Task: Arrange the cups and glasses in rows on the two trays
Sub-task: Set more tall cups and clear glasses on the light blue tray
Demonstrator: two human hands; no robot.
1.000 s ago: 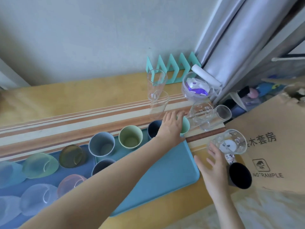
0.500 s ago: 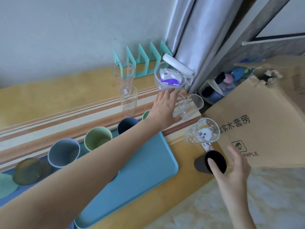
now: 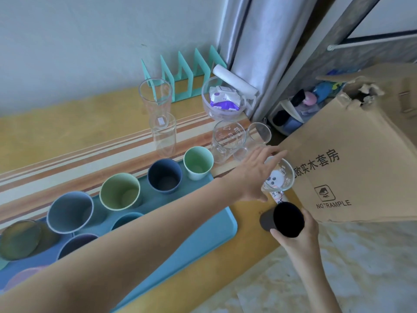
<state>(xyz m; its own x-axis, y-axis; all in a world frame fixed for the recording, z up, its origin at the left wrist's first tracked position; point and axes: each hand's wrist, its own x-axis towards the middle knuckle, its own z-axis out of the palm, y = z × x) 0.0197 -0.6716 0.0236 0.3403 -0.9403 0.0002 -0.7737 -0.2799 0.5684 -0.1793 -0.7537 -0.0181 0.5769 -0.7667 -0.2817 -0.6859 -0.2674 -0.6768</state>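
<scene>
At centre right, the left hand (image 3: 255,175) closes its fingers on the printed clear glass (image 3: 279,177) beside the cardboard box (image 3: 361,168). Lower right, the right hand (image 3: 297,238) grips the black cup (image 3: 287,219), just right of the blue tray (image 3: 203,231).

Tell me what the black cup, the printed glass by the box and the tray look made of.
Black cup: matte and opaque, no glare; probably plastic.
Printed glass: clear with bright rim highlights; glass or clear plastic, cannot tell which.
Tray: blue, smooth, dull sheen, rounded corner; likely moulded plastic.
</scene>
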